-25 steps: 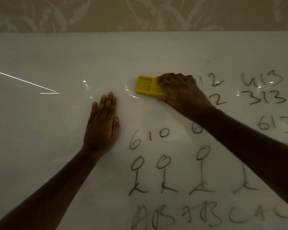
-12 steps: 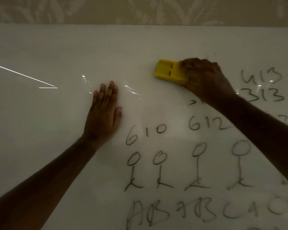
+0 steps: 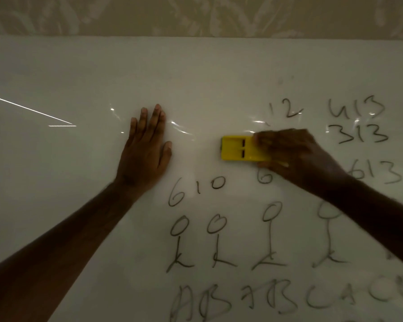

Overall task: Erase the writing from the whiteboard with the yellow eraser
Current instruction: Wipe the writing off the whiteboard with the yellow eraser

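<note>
The whiteboard (image 3: 79, 73) fills most of the view. My right hand (image 3: 298, 156) grips the yellow eraser (image 3: 239, 148) and holds it flat on the board, just above a written "6". My left hand (image 3: 147, 147) lies flat on the board with straight fingers, left of the eraser and apart from it. Dark marker writing (image 3: 219, 240) covers the middle and right of the board: numbers such as "610", "12", "413", "313" and "613", several stick figures below them, and a row of letters along the bottom. My right forearm hides part of one figure.
Patterned beige wallpaper (image 3: 196, 15) runs above the board's top edge. The left half of the board carries no writing, only a bright streak of reflected light (image 3: 30, 110) and small glints near my left hand.
My right hand has swept the eraser down and a little left from its higher spot half a second ago. My left hand has stayed flat in the same place.
</note>
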